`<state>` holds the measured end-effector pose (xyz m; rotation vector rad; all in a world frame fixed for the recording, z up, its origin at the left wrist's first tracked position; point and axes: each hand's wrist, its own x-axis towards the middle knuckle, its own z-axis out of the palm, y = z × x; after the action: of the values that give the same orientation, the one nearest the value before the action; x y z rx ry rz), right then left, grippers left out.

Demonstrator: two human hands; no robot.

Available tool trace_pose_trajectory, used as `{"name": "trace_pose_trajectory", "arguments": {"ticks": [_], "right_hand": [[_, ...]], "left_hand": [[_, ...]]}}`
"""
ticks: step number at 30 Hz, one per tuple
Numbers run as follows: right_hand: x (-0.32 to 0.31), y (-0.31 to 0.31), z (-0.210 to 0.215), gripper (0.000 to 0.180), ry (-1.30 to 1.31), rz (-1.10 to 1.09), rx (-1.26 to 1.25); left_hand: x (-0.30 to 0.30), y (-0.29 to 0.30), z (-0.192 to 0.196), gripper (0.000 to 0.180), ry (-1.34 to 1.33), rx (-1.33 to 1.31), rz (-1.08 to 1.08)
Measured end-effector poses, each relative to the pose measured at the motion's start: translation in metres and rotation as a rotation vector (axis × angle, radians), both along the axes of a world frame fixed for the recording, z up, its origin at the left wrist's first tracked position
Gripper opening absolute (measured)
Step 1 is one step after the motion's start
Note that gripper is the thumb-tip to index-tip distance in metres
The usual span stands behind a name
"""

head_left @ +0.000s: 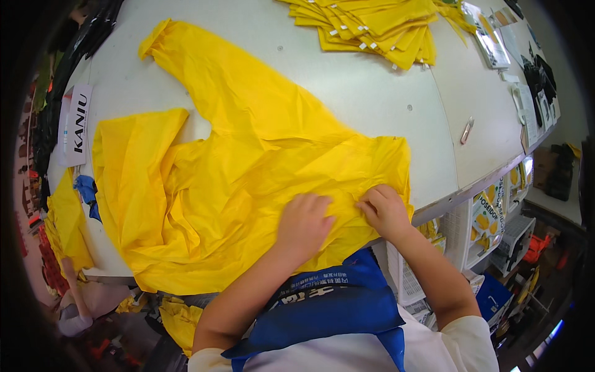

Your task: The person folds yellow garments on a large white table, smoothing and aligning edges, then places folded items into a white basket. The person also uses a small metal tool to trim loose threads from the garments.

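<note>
A large yellow plastic garment [235, 167] lies spread and wrinkled across the white table [365, 87], one sleeve reaching toward the far left. My left hand [304, 224] rests knuckles-up on its near edge, fingers curled into the fabric. Just to the right, my right hand [385, 211] pinches the same edge close to the table's front rim. The two hands are almost touching.
A stack of folded yellow garments [372, 28] sits at the far side of the table. A small silver tool [467, 130] lies at the right. Printed packets [489, 37] lie at the far right. White crates [489, 229] stand under the table.
</note>
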<state>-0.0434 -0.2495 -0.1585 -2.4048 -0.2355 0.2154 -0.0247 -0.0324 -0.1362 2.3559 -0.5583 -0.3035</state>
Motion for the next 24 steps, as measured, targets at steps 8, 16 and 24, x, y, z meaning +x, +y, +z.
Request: {"name": "trace_pose_trajectory", "arguments": {"ticks": [8, 16, 24], "right_hand": [[-0.036, -0.006, 0.015, 0.018, 0.382, -0.681, 0.363], [-0.028, 0.0, 0.042, 0.042, 0.648, -0.888, 0.821], [-0.029, 0.017, 0.034, 0.04, 0.551, -1.001, 1.091]], "left_hand": [[0.009, -0.045, -0.036, 0.008, -0.106, -0.107, -0.166], [-0.016, -0.037, 0.011, 0.015, -0.279, -0.349, -0.331], [-0.021, -0.037, 0.012, 0.015, -0.241, -0.398, -0.297]]}}
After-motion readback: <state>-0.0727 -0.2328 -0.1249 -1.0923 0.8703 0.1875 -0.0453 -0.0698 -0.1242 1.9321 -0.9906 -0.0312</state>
